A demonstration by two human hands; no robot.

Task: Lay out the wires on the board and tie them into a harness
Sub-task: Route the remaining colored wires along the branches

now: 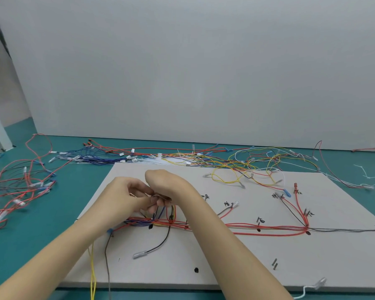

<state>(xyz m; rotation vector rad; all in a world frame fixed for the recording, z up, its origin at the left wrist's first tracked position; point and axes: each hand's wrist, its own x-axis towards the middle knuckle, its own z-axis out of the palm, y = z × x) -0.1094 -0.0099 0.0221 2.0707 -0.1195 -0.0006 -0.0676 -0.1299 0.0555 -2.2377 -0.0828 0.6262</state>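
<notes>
1. A grey board (236,256) lies flat on a teal table (52,213); everything below is placed from that board.
2. Over the board's left half, both bare hands meet just above a red wire bundle (247,226) that runs left to right across its middle.
3. The left hand (126,195) has its fingers curled in, thumb and fingertips pinching something thin at the meeting point; what exactly it is, I cannot tell.
4. The right hand (167,187) is bent down at the wrist, its fingers curled around a few upright wire ends (160,210) rising from the bundle.
5. A black wire (160,243) with a clear terminal drops from the bundle toward the board's near edge.
6. Yellow wires (93,269) hang off the board's near-left edge.
7. Loose yellow loops (230,178) rest on the board's far-right part.
8. Beyond the far edge lies a tangle of mixed wires (139,156); left of the board, a red heap (15,191).
</notes>
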